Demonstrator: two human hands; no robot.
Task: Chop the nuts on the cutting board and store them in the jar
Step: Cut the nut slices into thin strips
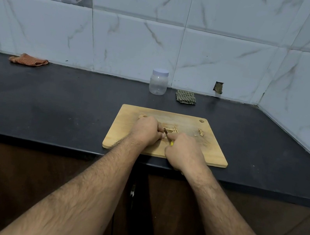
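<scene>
Right hand [182, 150] grip curled round yellow-handled knife [168, 138], blade angled up-left; left hand [147, 131] pins small pale nut pieces [172, 129] just left of it.

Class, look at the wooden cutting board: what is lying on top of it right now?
On the cutting board: both hands, slivered nuts in the middle, whole nuts near the right corner, more nuts beyond the left hand. The right hand grips a yellow-handled knife. Whatever lies beneath the hands is covered.

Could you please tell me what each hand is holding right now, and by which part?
The right hand grips a knife by its yellow handle. The left hand is curled on the cutting board; what it holds is hidden.
</scene>
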